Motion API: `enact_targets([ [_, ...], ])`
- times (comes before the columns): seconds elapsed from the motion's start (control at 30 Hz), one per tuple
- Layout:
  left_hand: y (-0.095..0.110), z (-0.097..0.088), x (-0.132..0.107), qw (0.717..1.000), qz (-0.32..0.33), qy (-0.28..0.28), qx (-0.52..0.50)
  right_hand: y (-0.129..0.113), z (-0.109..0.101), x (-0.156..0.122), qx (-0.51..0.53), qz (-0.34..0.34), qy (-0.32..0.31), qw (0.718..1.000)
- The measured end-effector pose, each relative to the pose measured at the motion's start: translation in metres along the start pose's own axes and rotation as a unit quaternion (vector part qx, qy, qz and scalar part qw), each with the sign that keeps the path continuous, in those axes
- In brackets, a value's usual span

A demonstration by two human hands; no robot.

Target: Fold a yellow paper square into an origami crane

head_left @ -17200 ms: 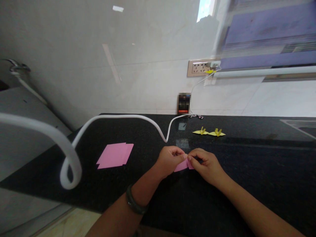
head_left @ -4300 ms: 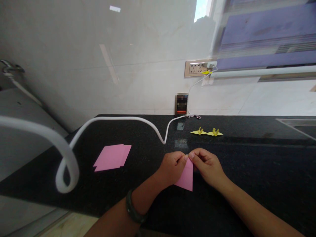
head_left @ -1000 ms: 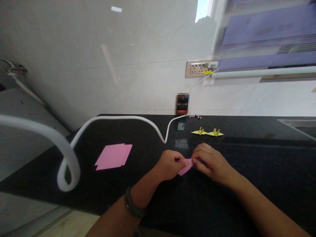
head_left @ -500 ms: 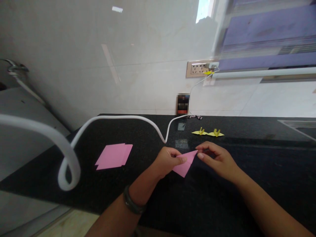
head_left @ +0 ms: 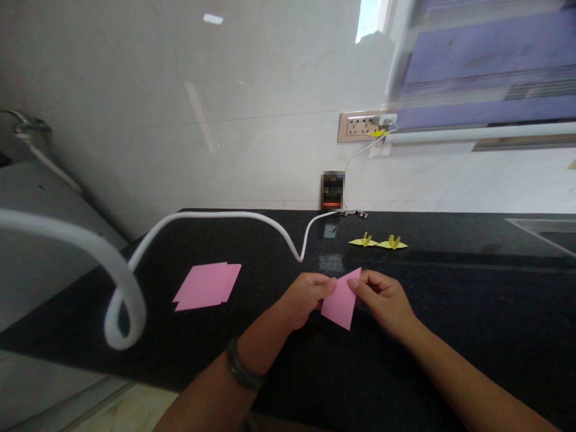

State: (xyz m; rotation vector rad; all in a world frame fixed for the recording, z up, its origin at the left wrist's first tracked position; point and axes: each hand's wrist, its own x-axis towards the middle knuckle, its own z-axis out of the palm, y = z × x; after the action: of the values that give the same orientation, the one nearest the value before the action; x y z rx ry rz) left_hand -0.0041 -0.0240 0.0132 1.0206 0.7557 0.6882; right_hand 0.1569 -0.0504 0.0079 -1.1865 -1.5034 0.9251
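A folded piece of pink paper (head_left: 341, 305) is held up just above the dark countertop. My left hand (head_left: 308, 297) pinches its left edge between thumb and fingers. On the opposite side, my right hand (head_left: 382, 299) grips the paper near its upper right corner, thumb in front and fingers behind. Most of the fingertips behind the sheet are hidden. Beyond my hands, two yellow folded paper cranes (head_left: 363, 242) sit side by side on the counter. To the left lie pink paper sheets (head_left: 207, 285), flat and slightly fanned.
A thick white cable (head_left: 234, 214) loops across the countertop (head_left: 252, 360) and rises close on the left. Against the tiled wall leans a small dark, blurred-out object (head_left: 332, 191). Above it is a socket panel (head_left: 355, 126) with a plugged-in charger. A sink edge (head_left: 535, 237) shows at right.
My right hand has moved left and closed on the paper's right side; before, its fingers were only at the tip. The paper has turned, its lower corner shifting right.
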Motion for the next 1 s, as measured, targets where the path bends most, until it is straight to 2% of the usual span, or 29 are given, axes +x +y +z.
enact_targets([
  [0.07, -0.002, 0.001, 0.002, 1.0, 0.007, 0.015, 0.007, 0.001, 0.001, 0.0, -0.004, -0.016, -0.003, 1.0],
  [0.13, -0.002, 0.001, 0.003, 0.996, 0.046, 0.055, 0.043, 0.002, 0.001, 0.0, -0.047, -0.057, 0.021, 0.997],
  [0.23, 0.0, 0.001, 0.005, 0.963, 0.158, 0.189, 0.107, 0.002, -0.005, 0.0, -0.171, -0.162, 0.082, 0.968],
  [0.27, 0.001, 0.0, 0.005, 0.954, 0.169, 0.218, 0.116, 0.002, -0.008, 0.0, -0.21, -0.199, 0.091, 0.953],
  [0.3, 0.002, 0.0, 0.006, 0.956, 0.156, 0.22, 0.114, 0.003, -0.01, 0.0, -0.243, -0.231, 0.08, 0.939],
  [0.33, 0.002, -0.001, 0.006, 0.966, 0.125, 0.199, 0.104, 0.004, -0.012, 0.0, -0.27, -0.26, 0.063, 0.925],
  [0.4, 0.003, -0.001, 0.006, 0.987, 0.062, 0.128, 0.074, 0.005, -0.013, 0.0, -0.31, -0.302, 0.015, 0.901],
  [0.47, 0.002, -0.002, 0.005, 0.994, 0.052, 0.087, 0.039, 0.006, -0.011, -0.001, -0.328, -0.328, -0.028, 0.886],
  [0.5, 0.002, -0.002, 0.005, 0.994, 0.062, 0.084, 0.025, 0.006, -0.009, -0.002, -0.322, -0.332, -0.043, 0.886],
  [0.57, 0.002, -0.002, 0.004, 0.992, 0.081, 0.092, 0.005, 0.004, -0.006, -0.002, -0.279, -0.313, -0.04, 0.907],
  [0.6, 0.002, -0.002, 0.004, 0.992, 0.086, 0.094, 0.003, 0.004, -0.004, -0.002, -0.241, -0.287, -0.015, 0.927],
  [0.67, 0.003, -0.002, 0.004, 0.992, 0.089, 0.09, 0.016, 0.003, -0.003, 0.0, -0.145, -0.201, 0.06, 0.967],
  [0.73, 0.003, 0.0, 0.003, 0.992, 0.089, 0.076, 0.045, 0.004, -0.003, 0.003, -0.042, -0.088, 0.101, 0.99],
  [0.8, 0.003, 0.001, 0.002, 0.991, 0.089, 0.059, 0.075, 0.007, -0.004, 0.007, 0.052, 0.008, 0.073, 0.996],
  [0.87, 0.003, 0.002, 0.001, 0.99, 0.093, 0.052, 0.093, 0.01, -0.005, 0.008, 0.123, 0.063, 0.03, 0.99],
  [1.0, 0.004, 0.003, 0.001, 0.987, 0.105, 0.066, 0.103, 0.012, -0.003, 0.007, 0.146, 0.073, 0.008, 0.987],
])
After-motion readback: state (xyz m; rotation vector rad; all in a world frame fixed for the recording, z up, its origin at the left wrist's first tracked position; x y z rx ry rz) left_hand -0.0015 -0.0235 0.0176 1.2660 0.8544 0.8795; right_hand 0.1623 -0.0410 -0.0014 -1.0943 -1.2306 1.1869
